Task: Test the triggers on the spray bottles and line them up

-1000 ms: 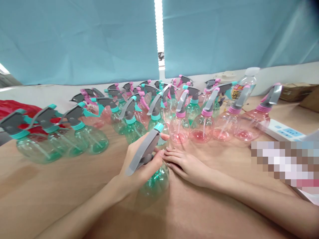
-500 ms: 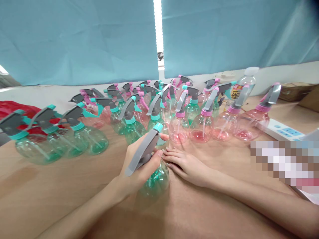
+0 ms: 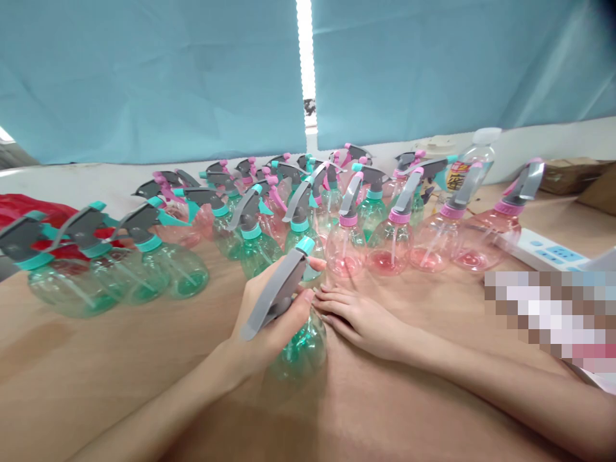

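Note:
My left hand (image 3: 269, 321) is closed around the neck of a green spray bottle (image 3: 304, 350) with a grey and turquoise head. The bottle stands on the wooden table (image 3: 385, 410) at the centre. Just right of it, my right hand (image 3: 359, 317) lies palm down, fingers stretched out, with fingertips close to the bottle; whether they touch it I cannot tell. Beyond my hands stand several green spray bottles (image 3: 260, 253) and several pink ones (image 3: 389, 247) with pink collars.
Several more green bottles (image 3: 176, 269) stand at the left, in front of red plastic (image 3: 29, 208). At the right are a clear bottle with a white cap (image 3: 477, 157), a white device with blue buttons (image 3: 548, 251) and a cardboard box (image 3: 572, 176). A pixelated patch hides part of the right side.

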Demonstrator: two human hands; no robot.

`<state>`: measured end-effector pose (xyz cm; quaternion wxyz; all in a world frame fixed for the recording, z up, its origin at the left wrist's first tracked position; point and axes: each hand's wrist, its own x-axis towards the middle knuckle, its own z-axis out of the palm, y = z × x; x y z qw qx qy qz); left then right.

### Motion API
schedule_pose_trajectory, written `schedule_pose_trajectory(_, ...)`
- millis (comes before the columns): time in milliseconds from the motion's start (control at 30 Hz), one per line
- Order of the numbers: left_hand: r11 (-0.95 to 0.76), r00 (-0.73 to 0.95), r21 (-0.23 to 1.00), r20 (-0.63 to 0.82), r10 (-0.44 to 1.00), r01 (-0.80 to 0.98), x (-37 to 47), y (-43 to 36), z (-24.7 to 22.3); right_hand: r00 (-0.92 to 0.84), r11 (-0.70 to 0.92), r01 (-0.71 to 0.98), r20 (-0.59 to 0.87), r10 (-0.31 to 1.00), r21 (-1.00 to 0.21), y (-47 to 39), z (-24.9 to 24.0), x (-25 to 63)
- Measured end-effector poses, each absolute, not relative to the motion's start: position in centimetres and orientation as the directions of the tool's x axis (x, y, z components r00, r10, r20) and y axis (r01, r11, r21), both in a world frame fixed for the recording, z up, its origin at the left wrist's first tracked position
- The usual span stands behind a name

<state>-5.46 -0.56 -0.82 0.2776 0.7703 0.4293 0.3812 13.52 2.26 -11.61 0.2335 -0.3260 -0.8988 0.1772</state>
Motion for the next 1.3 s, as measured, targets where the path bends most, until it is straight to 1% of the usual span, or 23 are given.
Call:
schedule_pose_trajectory(167,-0.480,0.352,0.758,0.345,0.870,0.443,-5.60,-0.50,-0.94,-0.677,0.728,0.489,0.316,0.664,-0.481,2.33,-11.73,13.56)
schedule_pose_trajectory(533,-0.515,0.344,0.766,0.399,0.850,0.384,-5.54,-0.31,-1.17,-0.675,0.723,0.482,0.317,0.667,-0.496,2.31,-11.71,13.54)
schedule_pose_trajectory(800,-0.533,0.330,0.746,0.425,0.843,0.400,-5.48,-0.32,-1.28,-0.681,0.724,0.489,0.306,0.665,-0.487,2.34,-11.74,13.60)
schedule_pose_trajectory(1067,-0.490,0.317,0.786,0.387,0.866,0.377,-5.42,-0.71,-0.92,-0.668,0.719,0.495,0.316,0.674,-0.487,2.28,-11.66,13.51)
schedule_pose_trajectory(1300,-0.491,0.327,0.801,0.388,0.862,0.342,-5.64,-0.60,-1.11,-0.669,0.721,0.493,0.317,0.672,-0.488,2.27,-11.71,13.52)
